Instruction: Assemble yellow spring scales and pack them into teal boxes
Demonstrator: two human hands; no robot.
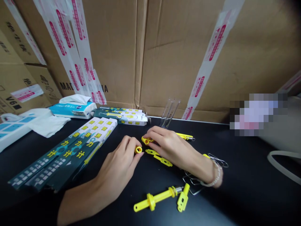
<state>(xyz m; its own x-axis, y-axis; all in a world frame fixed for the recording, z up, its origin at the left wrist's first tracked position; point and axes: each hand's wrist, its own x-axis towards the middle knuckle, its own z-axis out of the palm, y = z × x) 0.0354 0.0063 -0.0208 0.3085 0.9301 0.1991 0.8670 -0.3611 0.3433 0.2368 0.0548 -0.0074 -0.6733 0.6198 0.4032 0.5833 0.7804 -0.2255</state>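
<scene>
My left hand [118, 168] pinches a small yellow ring [138, 150], its round opening turned toward me. Just to the right and slightly farther back, my right hand [172, 147] has its fingers closed on another yellow ring-shaped piece [145, 141]; part of it is hidden by the fingers. Flat yellow hook plates [163, 160] lie on the table under the right hand. Nearer to me rests a yellow spring-scale rod [154, 200] with a collar and a metal end, beside a yellow plate with a round stem [182, 197].
Printed spring-scale boxes [81, 144] lie at the left, others [122, 116] behind. Clear plastic tubes [168, 113] stand at the back. Wire hooks [217, 160] lie around the right wrist. A tissue pack [72, 108] and power strip [23, 125] sit far left; cardboard boxes [117, 53] wall the back.
</scene>
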